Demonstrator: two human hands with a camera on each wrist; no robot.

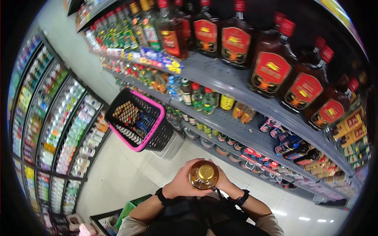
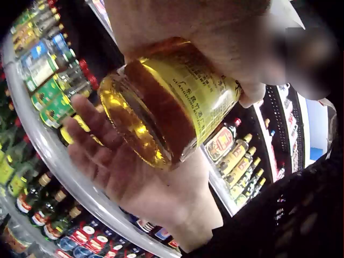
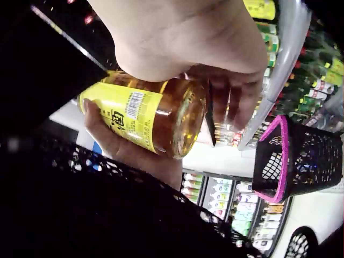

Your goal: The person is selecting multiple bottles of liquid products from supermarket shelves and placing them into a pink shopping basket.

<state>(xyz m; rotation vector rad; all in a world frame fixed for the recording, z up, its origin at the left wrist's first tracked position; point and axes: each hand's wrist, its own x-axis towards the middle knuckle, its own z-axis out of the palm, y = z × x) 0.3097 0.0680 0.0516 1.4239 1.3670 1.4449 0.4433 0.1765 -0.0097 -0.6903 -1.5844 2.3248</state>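
Observation:
A liquor bottle [image 1: 206,173] of clear glass with a gold cap and amber liquid is held in front of the chest, cap toward the head camera. My left hand [image 1: 179,181] grips it from the left. In the right wrist view the left thumb lies along the bottle's yellow label [image 3: 126,115]. My right hand [image 1: 225,180] is at the other side, its palm against the glass. In the left wrist view the fingers [image 2: 91,129] of the right hand stretch past the bottle's base [image 2: 137,126], spread and loosely bent.
A black shopping basket [image 1: 157,114] with a pink rim, goods inside, stands on a pale stack at the left. Liquor shelves [image 1: 212,70] run along the right, with large red-labelled bottles [image 1: 271,65] on top. Shelves of toiletries [image 1: 63,129] stand far left. A green basket [image 1: 132,206] is lower left.

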